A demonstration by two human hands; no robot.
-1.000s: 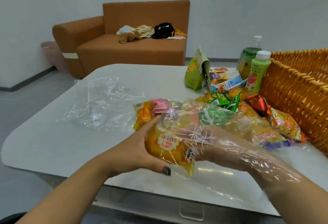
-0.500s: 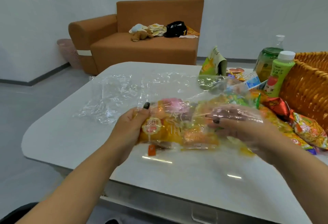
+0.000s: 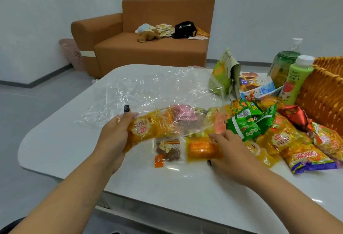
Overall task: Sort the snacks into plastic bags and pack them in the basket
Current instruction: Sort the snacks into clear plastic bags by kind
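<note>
A plastic bag (image 3: 148, 92) with one yellow snack (image 3: 143, 131) is being held in the left hand (image 3: 115, 133); an orange packet (image 3: 202, 148) is being gripped by the right hand (image 3: 228, 150); most snacks (image 3: 278, 137) are still lying unbagged on the worktop (image 3: 65, 141), the basket (image 3: 323, 92) being unpacked.

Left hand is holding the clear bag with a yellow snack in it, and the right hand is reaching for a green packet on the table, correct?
Not quite. The head view shows the right hand on an orange packet, not a green one. The left hand does hold the clear bag with the yellow snack in it.
</note>
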